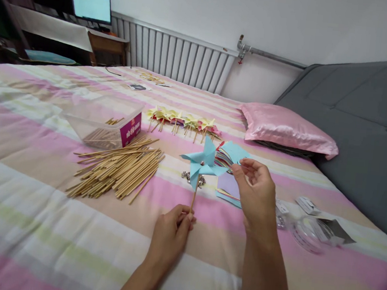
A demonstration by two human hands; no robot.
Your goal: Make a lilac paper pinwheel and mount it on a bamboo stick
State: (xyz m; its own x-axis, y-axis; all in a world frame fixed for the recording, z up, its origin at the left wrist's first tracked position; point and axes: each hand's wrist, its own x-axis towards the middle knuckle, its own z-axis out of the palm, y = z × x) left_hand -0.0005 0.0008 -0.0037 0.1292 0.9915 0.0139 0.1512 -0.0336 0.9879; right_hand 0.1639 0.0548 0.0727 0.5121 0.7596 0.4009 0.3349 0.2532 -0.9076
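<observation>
- Carefully, we pinch a thin tan wooden stick (193, 201) between the thumb and fingers of our left hand (174, 230), over a pink, white and beige striped bedspread (65, 247).
- At the top of that stick we have a light-blue, four-bladed paper pinwheel (202, 164), upright in front of us.
- Our right hand (256, 184) is raised just beside the pinwheel, its fingers half curled; we cannot tell whether its fingertips grip anything.
- To our right we see a clear, rounded plastic container (308, 235) on its side, near a small white box (307, 205).
- To our left we have a loose heap of tan wooden sticks (121, 170).
- Behind the pinwheel we find a cluster of small silvery pieces (186, 175); near our right fingertips lie a purple paper sheet (228, 184) and a fanned stack of coloured paper (224, 158).
- Beyond the heap we see a clear plastic tub (102, 119) with a purple label, holding more sticks.
- Farther off, we have a row of pale-yellow paper pinwheels (191, 120) and a pink satin pillow (285, 127).
- Past the bed, we face a pale ribbed metal radiator (175, 53).
</observation>
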